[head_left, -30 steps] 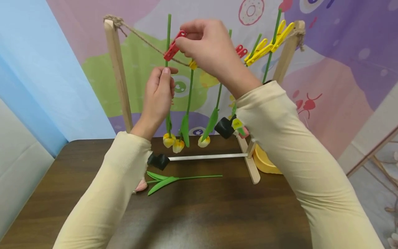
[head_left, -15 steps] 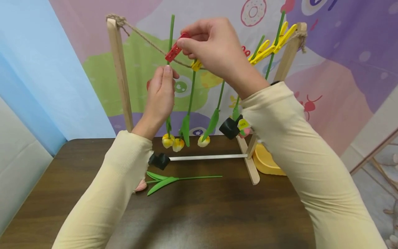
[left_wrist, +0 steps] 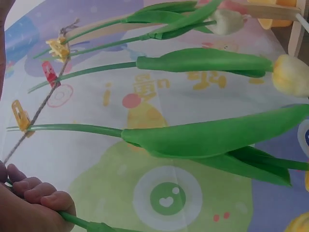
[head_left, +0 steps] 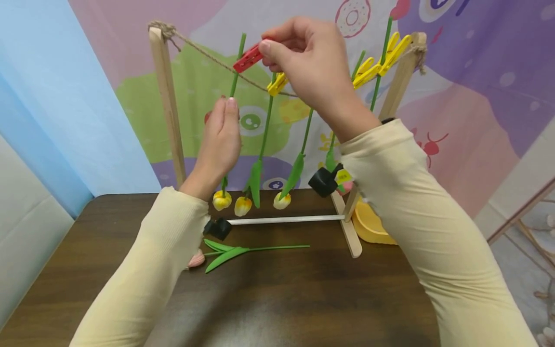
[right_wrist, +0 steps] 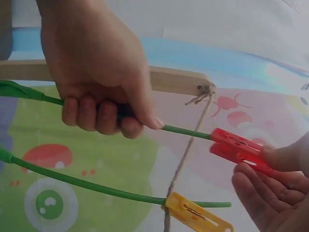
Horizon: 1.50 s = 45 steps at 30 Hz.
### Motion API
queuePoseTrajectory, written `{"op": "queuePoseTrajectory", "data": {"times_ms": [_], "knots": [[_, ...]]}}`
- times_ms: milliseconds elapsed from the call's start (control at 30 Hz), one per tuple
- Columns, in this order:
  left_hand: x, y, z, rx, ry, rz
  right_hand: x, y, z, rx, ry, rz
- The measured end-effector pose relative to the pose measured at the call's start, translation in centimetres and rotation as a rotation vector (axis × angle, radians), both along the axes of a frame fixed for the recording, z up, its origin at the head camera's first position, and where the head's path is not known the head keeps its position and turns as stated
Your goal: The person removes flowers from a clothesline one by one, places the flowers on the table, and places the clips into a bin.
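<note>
My left hand [head_left: 222,142] grips the green stem of a yellow tulip [head_left: 222,200], its flower hanging downward below the fist. My right hand [head_left: 318,67] pinches a red clothespin [head_left: 248,58] between thumb and fingers. In the right wrist view the clothespin's nose is at the upper end of the stem [right_wrist: 183,130], a little beyond the twine [right_wrist: 182,159]. Beside it, a yellow clothespin [head_left: 277,84] clips another tulip [head_left: 243,206] to the line. In the left wrist view, further tulips hang along the twine, one by a red clothespin [left_wrist: 50,73].
The twine runs between two wooden posts [head_left: 164,101] joined low down by a white rod [head_left: 286,219]. On the brown table [head_left: 269,303] lies a pink tulip [head_left: 230,250] with green leaves. A yellow container [head_left: 370,224] stands behind the right foot. Yellow clothespins [head_left: 393,54] sit near the right post.
The red clothespin has risen and tipped flatter as my right hand moved up and right. My left hand has lowered slightly, and the gripped tulip's flower has shifted left and down.
</note>
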<state>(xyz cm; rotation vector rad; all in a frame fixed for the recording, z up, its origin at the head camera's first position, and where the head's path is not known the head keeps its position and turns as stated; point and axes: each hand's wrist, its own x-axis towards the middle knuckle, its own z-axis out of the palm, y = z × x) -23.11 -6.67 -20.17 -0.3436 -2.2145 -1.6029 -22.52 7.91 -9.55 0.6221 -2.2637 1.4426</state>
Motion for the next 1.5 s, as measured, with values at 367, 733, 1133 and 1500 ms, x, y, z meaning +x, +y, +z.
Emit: {"op": "queuePoseTrajectory", "data": {"times_ms": [367,733,1133,1500], "knots": [[0.9,-0.9,-1.1,-0.194,-0.033,0.052,-0.2,2.6,-0.4,-0.229,0.015,0.033],[2.0,-0.9,-3.3,-0.423,-0.026,0.017,0.3,6.3,-2.9,-0.531,-0.119,0.136],[3.9,0.1,-6.5,-0.655,0.024,-0.005,0.4,9.4,-6.6,-0.734,-0.244,0.16],[5.4,1.5,-10.1,-0.861,0.195,0.066,0.7,11.2,-9.6,-0.705,-0.336,0.102]]}}
